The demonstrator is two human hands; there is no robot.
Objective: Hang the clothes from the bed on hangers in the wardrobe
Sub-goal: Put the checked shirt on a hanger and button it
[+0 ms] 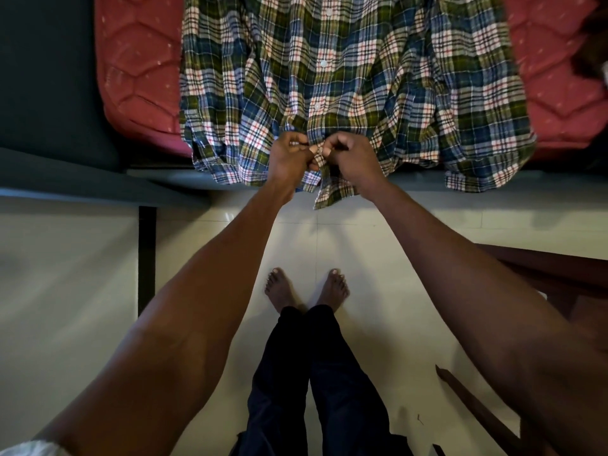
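Both hands work at the front placket of a plaid shirt (345, 77), close together and nearly touching. Left hand (289, 158): fingers curled, pinching the fabric edge on its side of the placket. Right hand (353, 158): fingers curled likewise, gripping the opposite edge, with a small fold of cloth caught between the 2 hands. Whether a button sits inside that fold cannot be made out; the fingertips cover it.

Shirt position: laid front-up on a red mattress (138, 77), spreading away from the hands, with its near edge hanging over the bed's edge just below the wrists. 3 white buttons (324, 63) show along the placket beyond the hands. The far part of the shirt is cut off by the top of the frame, and so is the rest of the mattress.

Beyond the right hand, at the frame's far corner, a dark object (592, 44) lies on the mattress, too cropped to identify. Below the hands, 2 bare feet (306, 287) stand on a pale tiled floor (65, 291), legs in dark trousers (312, 383). Brown wooden furniture (543, 268) sits beneath the right forearm, partly hidden by it. A black bed leg (147, 258) stands outside the left forearm.
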